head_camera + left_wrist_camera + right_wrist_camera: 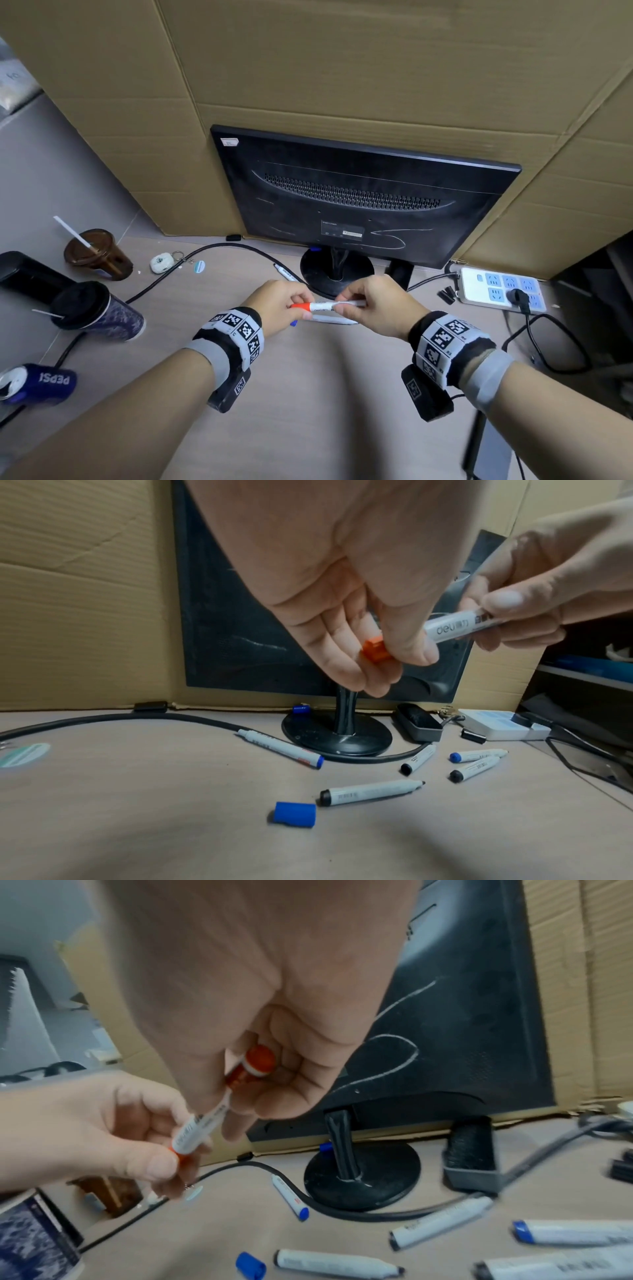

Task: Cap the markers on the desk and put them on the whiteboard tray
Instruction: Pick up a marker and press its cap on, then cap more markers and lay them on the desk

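Left hand (274, 305) pinching red cap (377, 653) between thumb and curled fingers. Right hand (373, 308) curled round barrel of red marker (337, 306), held level above desk (308, 394) in front of monitor (359, 205). Cap at marker's left end, seemingly seated on it; how fully, cannot tell. On desk below: loose blue cap (295, 814), uncapped black marker (371, 791) just beside it, blue marker (281, 748) against cable (137, 718) near monitor base, three more markers (474, 764) further right. Second blue cap (301, 709) behind base. Eraser (418, 725) and power strip (500, 289) to right; cups (97, 253) and can (41, 383) to left.
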`<state>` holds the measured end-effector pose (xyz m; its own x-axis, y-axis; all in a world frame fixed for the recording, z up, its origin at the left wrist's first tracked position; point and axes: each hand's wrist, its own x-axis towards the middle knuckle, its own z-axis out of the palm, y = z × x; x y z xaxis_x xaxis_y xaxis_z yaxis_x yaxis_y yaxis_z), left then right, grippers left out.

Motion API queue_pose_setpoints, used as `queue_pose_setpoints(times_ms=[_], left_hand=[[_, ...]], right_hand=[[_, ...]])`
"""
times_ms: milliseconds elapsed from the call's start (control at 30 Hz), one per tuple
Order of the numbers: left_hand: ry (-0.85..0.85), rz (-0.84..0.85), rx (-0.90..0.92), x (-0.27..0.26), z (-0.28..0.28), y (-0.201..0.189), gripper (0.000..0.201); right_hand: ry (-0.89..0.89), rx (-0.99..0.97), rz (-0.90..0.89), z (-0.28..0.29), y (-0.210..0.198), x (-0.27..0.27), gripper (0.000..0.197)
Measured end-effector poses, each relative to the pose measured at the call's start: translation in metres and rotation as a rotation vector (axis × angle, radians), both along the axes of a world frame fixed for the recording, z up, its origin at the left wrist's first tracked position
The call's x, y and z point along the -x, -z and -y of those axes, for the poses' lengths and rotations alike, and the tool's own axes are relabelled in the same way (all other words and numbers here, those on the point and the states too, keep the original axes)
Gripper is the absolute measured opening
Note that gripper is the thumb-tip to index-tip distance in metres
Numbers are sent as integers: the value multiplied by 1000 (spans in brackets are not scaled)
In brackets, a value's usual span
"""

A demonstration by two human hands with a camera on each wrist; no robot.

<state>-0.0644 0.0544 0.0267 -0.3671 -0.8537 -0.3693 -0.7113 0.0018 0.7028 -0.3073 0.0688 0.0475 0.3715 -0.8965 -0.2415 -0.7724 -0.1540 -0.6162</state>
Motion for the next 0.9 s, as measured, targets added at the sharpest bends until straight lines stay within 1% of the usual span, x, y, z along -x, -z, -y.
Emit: queue_pose_setpoints(times_ms=[67, 133, 233, 267, 333, 400, 500, 600, 700, 767, 900], left_hand=[[0, 0, 3, -5, -1, 5, 18], [-29, 53, 29, -16, -3, 12, 14], [-166, 203, 72, -46, -4, 29, 6], [-224, 251, 77, -58, -5, 37, 6], [-338, 371, 63, -82, -6, 51, 2], [-437, 472, 24, -101, -4, 67, 7], [-471, 560, -37, -116, 6, 89, 16], [-487, 583, -65, -119, 20, 107, 18], [-502, 588, -106, -119, 32, 121, 18], [-506, 558, -104, -118, 37, 129, 20], [-523, 477, -124, -117, 46, 134, 30]], right_hand=[[-22, -2, -13, 6, 2, -8, 22], [20, -11, -10, 13, 12, -13, 26], [118, 1, -93, 18, 34, -12, 33], [139, -17, -140, 18, 42, -11, 33], [144, -73, -211, 15, 59, -12, 26], [131, -122, -232, 11, 74, -19, 23], [110, -163, -245, 11, 89, -39, 25], [65, -133, -280, 14, 101, -65, 26], [-44, -59, -363, 21, 114, -93, 22], [-98, -32, -398, 29, 122, -110, 22], [-100, -30, -437, 44, 136, -135, 27]])
